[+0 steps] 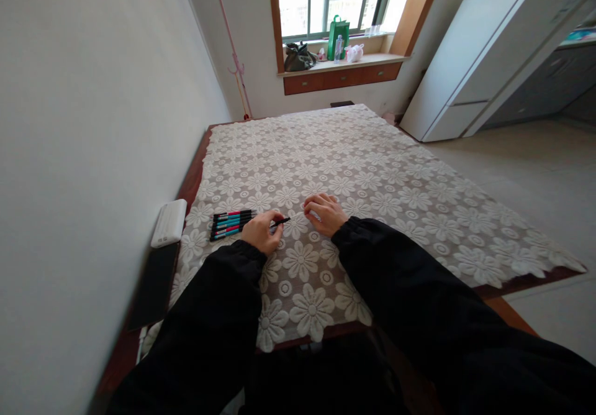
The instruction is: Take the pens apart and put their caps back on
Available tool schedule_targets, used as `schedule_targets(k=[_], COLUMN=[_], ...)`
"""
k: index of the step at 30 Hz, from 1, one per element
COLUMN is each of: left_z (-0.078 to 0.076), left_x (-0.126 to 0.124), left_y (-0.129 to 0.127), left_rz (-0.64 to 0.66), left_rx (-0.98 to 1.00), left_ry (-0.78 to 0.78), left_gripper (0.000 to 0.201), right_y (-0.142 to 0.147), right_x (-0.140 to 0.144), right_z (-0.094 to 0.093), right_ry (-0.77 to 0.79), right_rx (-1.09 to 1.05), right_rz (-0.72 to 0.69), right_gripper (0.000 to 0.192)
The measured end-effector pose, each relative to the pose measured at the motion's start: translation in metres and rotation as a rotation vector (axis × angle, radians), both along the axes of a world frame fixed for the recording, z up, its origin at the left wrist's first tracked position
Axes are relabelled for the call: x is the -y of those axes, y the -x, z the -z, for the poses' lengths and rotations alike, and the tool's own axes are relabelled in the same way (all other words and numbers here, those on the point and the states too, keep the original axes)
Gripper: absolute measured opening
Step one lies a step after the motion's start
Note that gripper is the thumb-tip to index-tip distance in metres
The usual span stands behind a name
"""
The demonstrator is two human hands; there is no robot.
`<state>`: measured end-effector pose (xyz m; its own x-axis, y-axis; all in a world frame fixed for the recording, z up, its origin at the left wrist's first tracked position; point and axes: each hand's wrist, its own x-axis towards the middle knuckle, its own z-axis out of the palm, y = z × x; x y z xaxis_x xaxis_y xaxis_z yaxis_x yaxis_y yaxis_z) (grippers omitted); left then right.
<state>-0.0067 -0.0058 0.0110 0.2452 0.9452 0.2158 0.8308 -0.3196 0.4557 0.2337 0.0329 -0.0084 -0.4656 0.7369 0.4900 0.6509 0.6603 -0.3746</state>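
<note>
My left hand (261, 232) is closed round a thin black pen (281, 222), whose dark end sticks out past the fingertips toward the right. Just left of that hand lies a row of several pens (226, 223) with black, blue and red barrels, side by side on the lace tablecloth (302, 259). My right hand (325, 213) is a short way right of the pen's end, low over the cloth and apart from it. Its fingers are curled together toward the thumb; whatever is between them, if anything, is too small to make out.
A white box-shaped device (169, 223) and a flat black slab (153, 284) lie on the table's left edge by the wall. Beyond the table stand a pink coat rack (226, 27), a windowsill with a green bag (338, 37), and a white refrigerator (479, 61).
</note>
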Motion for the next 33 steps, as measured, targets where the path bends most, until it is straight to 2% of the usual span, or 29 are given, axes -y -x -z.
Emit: schedule_targets(k=[6,17,21,33], left_z=[-0.003,-0.0023,-0.0023,-0.0037], left_x=[0.0013,0.0014,0.0017,0.0018], left_y=[-0.0006,-0.0006,-0.0008,-0.0007], left_rz=[0.005,0.015,0.002,0.038], left_rx=[0.003,0.01,0.019,-0.003], left_ry=[0.007,-0.003,-0.012,-0.021], left_gripper=[0.016,0.018,0.018,0.024], right_y=[-0.0002,-0.0002,0.0,-0.0002], right_x=[0.0004,0.001,0.001,0.0017], right_z=[-0.0026,-0.0027,-0.0019,-0.0025], right_ry=[-0.005,0.05,0.043,0.062], right_rx=[-0.067,-0.032,-0.038,0.086], right_rz=[0.009,-0.009,0.032,0.018], right_gripper=[0.008,0.01,0.008,0.01])
